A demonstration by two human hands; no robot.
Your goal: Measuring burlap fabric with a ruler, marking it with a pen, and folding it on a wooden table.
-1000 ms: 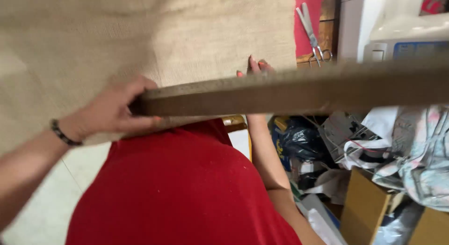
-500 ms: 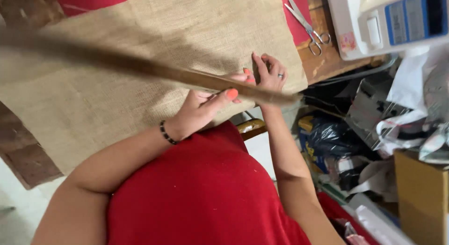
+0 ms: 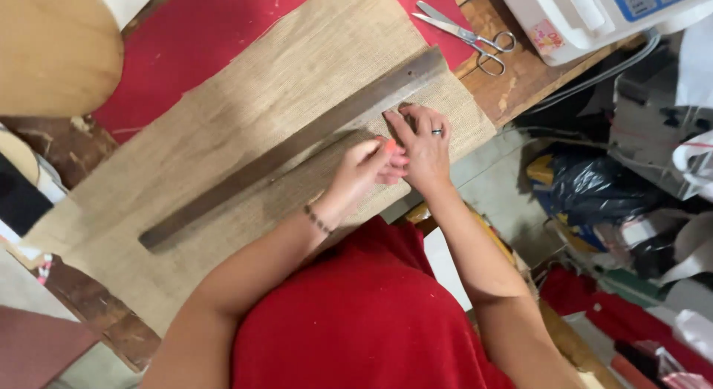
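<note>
A tan burlap sheet (image 3: 223, 136) lies spread over a red cloth (image 3: 186, 54) on a wooden table (image 3: 520, 77). A long dark wooden ruler (image 3: 297, 144) lies flat and slanted across the burlap. My left hand (image 3: 364, 170) rests on the burlap just below the ruler, fingers bent together, with a bead bracelet on the wrist. My right hand (image 3: 423, 144), with a ring, lies flat on the burlap beside it, fingertips touching the ruler's lower edge. Neither hand grips anything.
Silver scissors (image 3: 464, 32) lie at the table's far right. A white sewing machine (image 3: 594, 14) stands behind them. A round wooden board (image 3: 52, 54) is at top left. Bags, fabric and boxes (image 3: 631, 211) crowd the floor on the right.
The ruler, held up in the air by both hands before, now lies flat on the burlap. Both hands have let go and moved together below it.
</note>
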